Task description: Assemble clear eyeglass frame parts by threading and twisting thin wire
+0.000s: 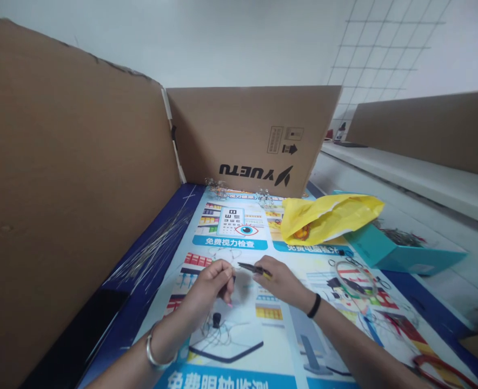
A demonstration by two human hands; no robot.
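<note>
My left hand (pixel 217 278) is closed in a pinch over the printed mat. Whatever is between its fingertips is too small to make out. Just to its right, my right hand (pixel 278 280) grips a pair of pliers (pixel 252 267) with dark jaws and a bit of yellow on the handle. The pliers' tip points left and comes close to the left fingertips. Below the left hand lie thin bent wires (pixel 218 336) around a small black object (pixel 217 320). A bundle of long straight wires (pixel 153 248) rests to the left.
Cardboard panels (pixel 80 162) stand at the left and back. Toward the right are a yellow bag (pixel 332 216), a teal box (pixel 409 256) of wire-like pieces and a wire coil (pixel 338 278). Red tool handles (pixel 442 363) lie at lower right. Small wire clusters (pixel 264 199) sit at the back.
</note>
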